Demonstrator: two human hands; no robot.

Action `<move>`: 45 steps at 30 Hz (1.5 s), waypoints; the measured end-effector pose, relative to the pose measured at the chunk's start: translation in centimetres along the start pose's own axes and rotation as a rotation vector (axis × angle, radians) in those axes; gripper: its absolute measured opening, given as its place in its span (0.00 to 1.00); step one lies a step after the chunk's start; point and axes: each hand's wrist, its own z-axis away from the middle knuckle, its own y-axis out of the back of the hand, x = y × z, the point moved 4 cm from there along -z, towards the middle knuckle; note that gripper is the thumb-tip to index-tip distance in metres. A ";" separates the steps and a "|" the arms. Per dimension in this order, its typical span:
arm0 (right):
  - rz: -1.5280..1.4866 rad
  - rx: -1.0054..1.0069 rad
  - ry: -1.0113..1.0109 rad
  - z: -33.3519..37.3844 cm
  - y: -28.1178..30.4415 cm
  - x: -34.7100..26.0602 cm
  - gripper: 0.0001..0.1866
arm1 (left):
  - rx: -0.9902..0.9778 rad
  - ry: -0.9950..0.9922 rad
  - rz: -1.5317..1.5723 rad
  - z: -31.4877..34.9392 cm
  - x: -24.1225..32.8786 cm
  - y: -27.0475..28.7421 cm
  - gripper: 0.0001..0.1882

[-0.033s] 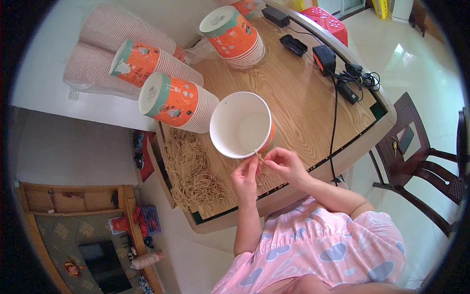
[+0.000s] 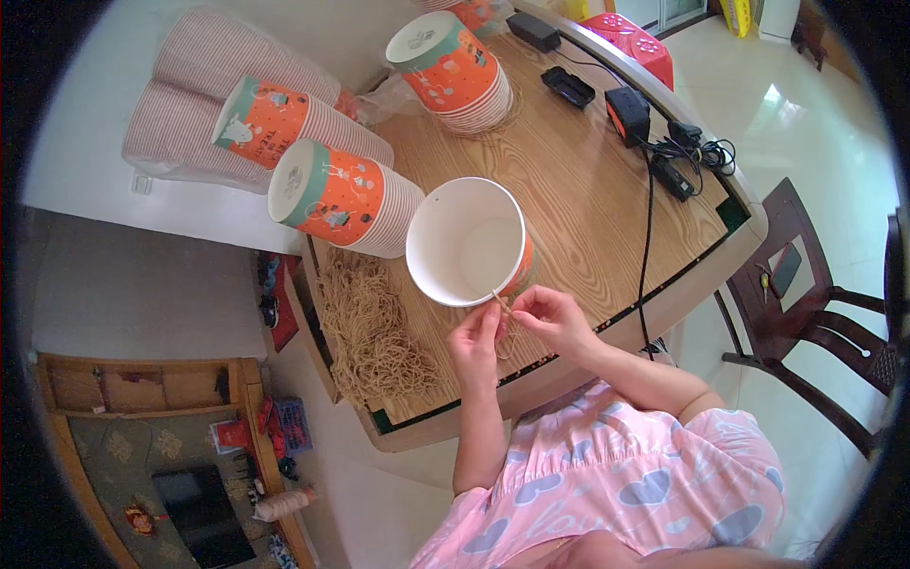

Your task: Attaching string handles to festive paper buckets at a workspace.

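- Orange paper bucket with white interior and round white rim: standing mouth-up on the wood-grain surface, close to the near edge, just ahead of both hands.
- Strand of thin tan twine: positioned at the near rim of the bucket, apparently passed through the wall there; exact path hidden by fingers.
- Left hand: grip pinched, thumb against forefinger, on the strand just below the rim.
- Right hand: grip likewise pinched, on the same strand, just beside the left fingertips; slack length hanging between both hands.
- Done, by judgement: twine set at the near side of the bucket. Presence of a finished knot: cannot tell.
- Not yet done, by judgement: fastening at the near side, apparently in progress; far rim, marked by a small dark hole-like spot with no twine visible in it.
- Further stock, left: tangled heap of tan twine, beside two stacks of nested orange paper buckets with green bands; no twine visible on either stack.
- Far stack of similar orange buckets: thin tan strands at the lower rims, possibly corded pieces; finished count not determinable.
- Plastic-wrapped rows of nested pale-rimmed buckets, beyond the left stacks: apparently unused.
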 end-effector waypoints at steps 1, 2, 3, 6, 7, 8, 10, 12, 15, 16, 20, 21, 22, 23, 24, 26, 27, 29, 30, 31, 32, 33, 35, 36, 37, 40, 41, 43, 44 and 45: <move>0.000 0.002 0.000 0.0 0.0 0.3 0.06 | -0.012 0.039 0.046 0.1 0.1 -0.4 0.06; -0.021 -0.005 0.011 -0.1 -0.1 0.6 0.06 | -0.022 0.075 0.093 0.1 0.2 -0.6 0.06; -0.043 -0.013 0.021 -0.1 -0.2 0.8 0.05 | -0.021 0.074 0.092 0.1 0.1 -0.5 0.06; -0.082 0.007 0.096 0.2 -0.7 -0.3 0.05 | -0.039 0.062 0.114 -0.2 -0.4 -0.4 0.05; -0.082 0.008 0.096 0.2 -0.9 -0.4 0.05 | -0.028 0.061 0.121 -0.2 -0.4 -0.5 0.05; -0.124 0.019 0.097 0.1 -1.0 -0.6 0.05 | -0.018 0.059 0.128 -0.2 -0.4 -0.5 0.05; -0.166 0.030 0.098 0.2 -1.0 -0.9 0.05 | -0.012 0.051 0.132 -0.2 -0.5 -0.4 0.05; -0.073 0.022 0.034 0.2 -0.9 -0.8 0.05 | -0.004 0.043 0.136 -0.2 -0.6 -0.4 0.05; 0.136 0.017 0.067 0.3 -0.4 -0.8 0.06 | 0.035 -0.036 0.096 -0.2 -0.5 -0.4 0.04; 0.136 0.016 0.067 0.3 -0.5 -0.8 0.06 | 0.052 -0.070 0.066 -0.1 -0.4 -0.6 0.04; -0.015 0.017 0.036 0.3 -0.6 -0.5 0.05 | 0.096 -0.076 0.072 -0.1 -0.4 -0.9 0.04; -0.047 0.027 0.036 0.3 -0.5 -0.4 0.05 | 0.095 -0.076 0.072 -0.2 -0.4 -0.9 0.04; -0.047 0.028 0.036 0.3 -0.4 -0.5 0.05 | 0.099 -0.090 0.039 -0.1 -0.4 -0.9 0.04; 0.006 0.006 0.038 0.4 -0.4 -0.7 0.05 | 0.104 -0.105 0.006 -0.1 -0.3 -0.8 0.04; 0.060 -0.015 0.039 0.4 -0.4 -0.8 0.05 | 0.105 -0.104 0.005 -0.1 -0.4 -0.8 0.04; 0.064 -0.018 0.041 0.3 -0.5 -0.7 0.05 | 0.125 -0.142 0.035 -0.1 -0.7 -0.6 0.05; 0.068 -0.021 0.044 0.3 -0.5 -0.7 0.05 | 0.125 -0.141 0.036 -0.3 -0.8 -0.5 0.05; 0.007 -0.009 0.018 0.3 -0.6 -0.7 0.05 | 0.128 -0.085 0.082 -0.6 -1.2 -0.4 0.04; -0.056 0.002 -0.008 0.3 -0.6 -0.7 0.05 | 0.129 -0.086 0.080 -0.5 -1.2 -0.3 0.04; -0.059 0.000 -0.008 0.3 -0.6 -0.6 0.05 | 0.090 -0.043 0.102 -0.5 -1.2 -0.3 0.04; -0.093 0.008 -0.019 0.3 -0.7 -0.4 0.05 | 0.048 0.001 0.126 -0.6 -1.3 -0.4 0.04; -0.128 0.015 -0.029 0.3 -0.7 -0.2 0.05 | 0.047 0.002 0.127 -0.6 -1.2 -0.3 0.04; -0.120 0.017 0.005 0.1 -0.7 -0.4 0.05 | 0.022 -0.001 0.099 -0.4 -0.9 -0.4 0.03; -0.113 0.017 0.038 0.0 -0.7 -0.6 0.05 | 0.022 0.000 0.098 -0.2 -0.7 -0.4 0.03; -0.114 0.018 0.037 0.0 -0.7 -0.6 0.05 | 0.018 -0.003 0.082 -0.1 -0.4 -0.3 0.03; -0.148 -0.009 0.014 0.0 -0.7 -0.4 0.05 | 0.025 -0.042 -0.030 0.0 -0.1 -0.1 0.04; -0.114 -0.002 0.013 0.0 -0.6 -0.1 0.05 | 0.036 -0.077 -0.126 0.0 0.0 -0.1 0.04; -0.078 0.005 0.012 0.0 -0.4 -0.2 0.06 | 0.064 -0.346 -0.377 0.2 1.4 -0.7 0.03; -0.077 0.007 0.013 0.1 -0.5 -0.7 0.06 | 0.093 -0.614 -0.629 0.8 2.4 -1.3 0.03; -0.076 0.008 0.014 0.2 -0.5 -0.9 0.06 | 0.093 -0.613 -0.628 1.0 2.2 -1.3 0.03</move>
